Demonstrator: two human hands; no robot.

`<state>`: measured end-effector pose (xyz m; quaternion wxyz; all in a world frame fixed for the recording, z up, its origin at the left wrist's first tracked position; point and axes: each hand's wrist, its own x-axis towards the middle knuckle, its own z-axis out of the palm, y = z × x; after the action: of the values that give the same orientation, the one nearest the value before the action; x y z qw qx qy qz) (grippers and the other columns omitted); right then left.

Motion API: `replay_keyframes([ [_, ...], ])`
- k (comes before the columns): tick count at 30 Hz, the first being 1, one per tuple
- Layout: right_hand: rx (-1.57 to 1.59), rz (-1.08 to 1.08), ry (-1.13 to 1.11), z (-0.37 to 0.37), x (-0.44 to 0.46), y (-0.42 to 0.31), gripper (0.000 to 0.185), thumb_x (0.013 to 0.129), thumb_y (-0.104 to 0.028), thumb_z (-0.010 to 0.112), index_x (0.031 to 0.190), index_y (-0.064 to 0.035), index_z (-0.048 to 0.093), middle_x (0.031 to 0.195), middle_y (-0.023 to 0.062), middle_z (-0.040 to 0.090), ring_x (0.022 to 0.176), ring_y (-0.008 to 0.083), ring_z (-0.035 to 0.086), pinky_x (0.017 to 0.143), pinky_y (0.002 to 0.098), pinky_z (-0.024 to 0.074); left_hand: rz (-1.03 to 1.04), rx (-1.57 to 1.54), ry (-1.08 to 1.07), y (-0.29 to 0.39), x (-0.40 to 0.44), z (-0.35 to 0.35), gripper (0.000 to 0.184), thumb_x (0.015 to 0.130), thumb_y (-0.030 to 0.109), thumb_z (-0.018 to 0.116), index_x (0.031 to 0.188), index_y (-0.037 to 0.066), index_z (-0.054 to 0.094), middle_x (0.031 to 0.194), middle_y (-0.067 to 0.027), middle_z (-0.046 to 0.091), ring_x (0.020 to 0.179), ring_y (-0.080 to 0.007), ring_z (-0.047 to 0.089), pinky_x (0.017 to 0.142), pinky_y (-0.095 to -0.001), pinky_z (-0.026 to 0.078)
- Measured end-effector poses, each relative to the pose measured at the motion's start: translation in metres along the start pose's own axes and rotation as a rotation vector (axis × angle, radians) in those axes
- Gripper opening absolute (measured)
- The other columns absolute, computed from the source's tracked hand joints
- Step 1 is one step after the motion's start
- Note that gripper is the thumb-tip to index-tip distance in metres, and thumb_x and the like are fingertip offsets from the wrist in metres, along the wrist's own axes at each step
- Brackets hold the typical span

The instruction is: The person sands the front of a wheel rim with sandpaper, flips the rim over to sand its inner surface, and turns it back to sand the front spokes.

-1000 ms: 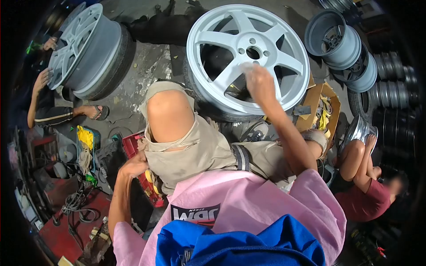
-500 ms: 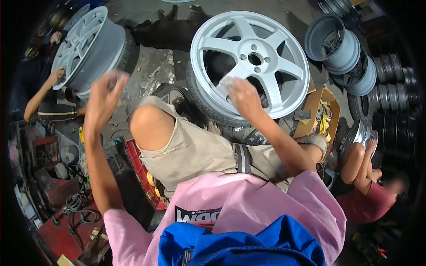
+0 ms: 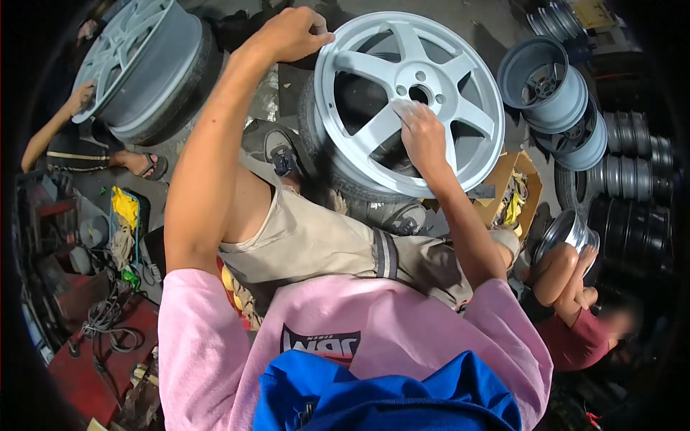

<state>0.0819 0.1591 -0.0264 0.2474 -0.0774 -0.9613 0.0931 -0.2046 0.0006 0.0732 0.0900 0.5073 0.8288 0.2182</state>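
Note:
A pale grey six-spoke wheel rim (image 3: 379, 132) lies face up on a tire (image 3: 310, 118) in front of my knees. My left hand (image 3: 291, 34) reaches across to the rim's upper left edge, its fingers curled and touching the lip. On a spoke just below the center hole rests my right hand (image 3: 424, 140), fingers pressed together over a small whitish piece (image 3: 407, 109). That piece looks like folded sandpaper, but the fingers mostly cover it.
At left, another person's hand (image 3: 84, 97) touches a second pale rim (image 3: 154, 79) tilted on a tire. Grey rims (image 3: 535, 72) stand at right, near a cardboard box (image 3: 530, 176). A person in a red shirt (image 3: 571, 341) sits by a shiny rim (image 3: 564, 230). Tools and cables (image 3: 108, 323) lie lower left.
My left hand has moved from the air at left, up and right to the rim's edge. My right hand has slid along the spoke toward the center.

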Motion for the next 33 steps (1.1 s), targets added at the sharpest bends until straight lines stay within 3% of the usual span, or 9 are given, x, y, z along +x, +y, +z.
replay_keyframes([
  [2,0.007,0.015,-0.002,0.006,0.015,0.0,0.026,0.085,-0.001,0.063,0.109,-0.0036,0.073,0.106,0.0085,0.07,0.093,0.0278,0.067,0.083,0.0406,0.0548,0.03,-0.064,0.031,-0.008,0.006,0.009,0.032,0.09,0.034,0.068,0.096,0.002,0.074,0.086,-0.0185,0.073,0.085,-0.0357,0.07,0.078,-0.0423,0.054],
  [4,-0.044,-0.043,0.048,-0.001,-0.003,0.003,0.024,0.085,-0.001,0.063,0.107,-0.004,0.073,0.106,0.0085,0.07,0.093,0.0276,0.067,0.083,0.0404,0.055,0.074,-0.06,0.071,-0.023,0.002,0.01,0.033,0.091,0.034,0.068,0.095,0.002,0.074,0.082,-0.0173,0.073,0.077,-0.0324,0.07,0.074,-0.0419,0.054],
  [7,0.018,-0.046,0.041,-0.015,-0.029,0.005,0.025,0.083,-0.001,0.064,0.106,-0.0064,0.073,0.107,0.0092,0.071,0.097,0.0281,0.067,0.085,0.0395,0.0553,-0.075,-0.131,-0.082,-0.033,-0.002,-0.001,0.031,0.095,0.032,0.066,0.093,0.002,0.073,0.072,-0.0061,0.067,0.064,-0.0151,0.062,0.063,-0.0328,0.05],
  [14,-0.041,0.073,-0.067,0.033,0.05,0.027,0.03,0.083,0.0,0.064,0.11,-0.0086,0.073,0.109,0.0112,0.071,0.1,0.0329,0.067,0.086,0.0415,0.055,0.114,-0.112,-0.101,-0.004,0.005,0.025,0.032,0.095,0.032,0.066,0.097,0.0,0.072,0.074,-0.0121,0.068,0.067,-0.0195,0.066,0.067,-0.0358,0.053],
  [17,-0.055,-0.009,-0.043,0.008,0.014,0.013,0.03,0.083,0.0,0.064,0.11,-0.0075,0.073,0.109,0.0113,0.071,0.1,0.032,0.067,0.087,0.0402,0.0548,0.108,-0.151,-0.067,-0.008,-0.001,0.019,0.034,0.095,0.032,0.066,0.097,-0.002,0.072,0.075,-0.0117,0.069,0.067,-0.019,0.066,0.067,-0.0355,0.054],
  [20,0.002,-0.05,-0.019,-0.017,-0.017,0.002,0.029,0.082,0.001,0.064,0.108,-0.0061,0.073,0.107,0.0106,0.07,0.097,0.0313,0.067,0.084,0.0403,0.0551,-0.072,-0.12,-0.182,-0.015,0.004,0.009,0.034,0.095,0.032,0.066,0.095,-0.001,0.072,0.074,-0.0097,0.069,0.065,-0.0179,0.065,0.067,-0.0354,0.053],
  [26,0.042,-0.047,-0.074,-0.014,0.002,-0.006,0.029,0.078,0.003,0.065,0.104,-0.0043,0.074,0.105,0.0107,0.069,0.095,0.0303,0.066,0.08,0.0402,0.0554,-0.051,-0.112,-0.279,-0.02,0.01,0.021,0.033,0.096,0.033,0.065,0.094,0.001,0.072,0.074,-0.009,0.069,0.065,-0.0169,0.065,0.061,-0.0337,0.053],
  [29,0.122,-0.267,-0.242,-0.023,-0.016,-0.023,0.026,0.078,0.001,0.066,0.102,-0.0039,0.075,0.105,0.014,0.069,0.097,0.0329,0.065,0.084,0.0397,0.0556,-0.117,-0.164,-0.288,-0.022,0.004,0.012,0.035,0.096,0.034,0.065,0.093,0.001,0.073,0.074,-0.0086,0.069,0.065,-0.0163,0.066,0.062,-0.0337,0.053],
  [33,0.486,0.012,-0.415,-0.051,-0.02,-0.071,0.021,0.081,-0.002,0.065,0.099,-0.0039,0.076,0.098,0.0166,0.069,0.091,0.0324,0.068,0.085,0.0415,0.0549,-0.156,-0.145,-0.308,-0.031,0.009,0.016,0.036,0.096,0.036,0.065,0.092,0.001,0.073,0.073,-0.0077,0.069,0.066,-0.0157,0.066,0.064,-0.0329,0.054],
])
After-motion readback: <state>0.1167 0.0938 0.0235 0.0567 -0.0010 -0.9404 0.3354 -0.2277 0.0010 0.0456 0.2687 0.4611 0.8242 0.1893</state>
